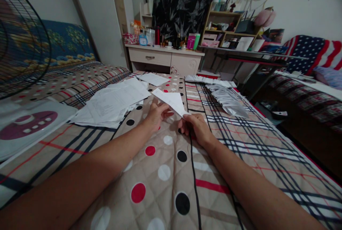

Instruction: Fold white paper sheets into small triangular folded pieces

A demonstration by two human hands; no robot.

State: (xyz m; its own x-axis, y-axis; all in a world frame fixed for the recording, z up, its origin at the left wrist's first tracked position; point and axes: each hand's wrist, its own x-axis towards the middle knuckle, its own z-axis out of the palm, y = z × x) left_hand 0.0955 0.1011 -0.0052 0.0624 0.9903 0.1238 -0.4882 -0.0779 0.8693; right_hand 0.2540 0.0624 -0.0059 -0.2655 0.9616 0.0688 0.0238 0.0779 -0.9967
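Between my two hands is a folded sheet of white paper [172,101], roughly triangular, held just above the bed. My left hand [156,116] has its fingers on the paper's left lower edge. The thumb and fingers of my right hand [196,126] pinch its lower right corner. To the left lies a loose pile of printed white sheets [112,102]. Behind the folded piece rests a single white sheet [153,78]. On the right, rows of folded paper pieces [227,100] lie packed closely together.
A quilted bedspread [160,194] with dots and plaid lies under everything. At far left are a fan [21,37] and a white plastic bag [32,124]. A cream dresser [152,57] with bottles stands beyond the bed. A shelf desk [224,34] is at back right.
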